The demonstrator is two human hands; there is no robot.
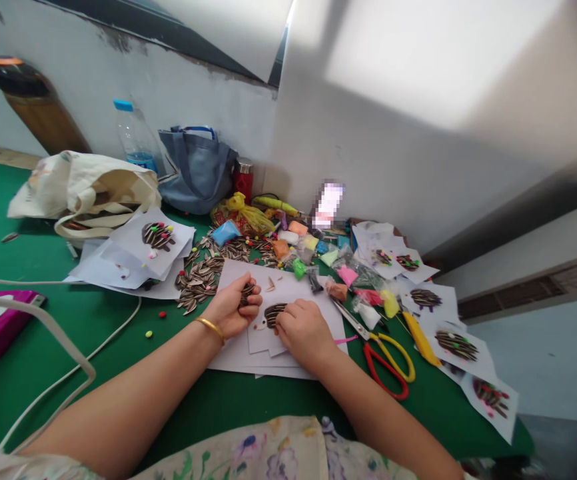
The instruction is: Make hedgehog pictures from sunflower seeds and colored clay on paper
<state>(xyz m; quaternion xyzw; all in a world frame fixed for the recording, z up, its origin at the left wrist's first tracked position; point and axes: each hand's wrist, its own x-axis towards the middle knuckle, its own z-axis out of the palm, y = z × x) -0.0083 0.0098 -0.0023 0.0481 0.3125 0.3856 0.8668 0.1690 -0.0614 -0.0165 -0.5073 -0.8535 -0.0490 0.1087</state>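
Note:
My left hand (236, 305) is curled closed around several striped sunflower seeds (246, 295), palm turned up over the paper. My right hand (306, 331) rests on a white paper card (256, 341), its fingertips pressed together at the edge of a hedgehog picture (273, 315) made of sunflower seeds. Those fingertips hide part of the picture and whatever is between them. A small face with dark dots shows at the picture's left. Two or three pale seeds (270, 284) lie on the paper above. A heap of loose sunflower seeds (201, 277) spreads just beyond my left hand.
Red-and-yellow-handled scissors (376, 347) and a yellow cutter (421, 339) lie at right, beside finished seed cards (457, 345). Bags of coloured clay (347, 275) sit behind. More cards (161, 243), a cloth bag (108, 183) and a white cable (118, 333) are at left.

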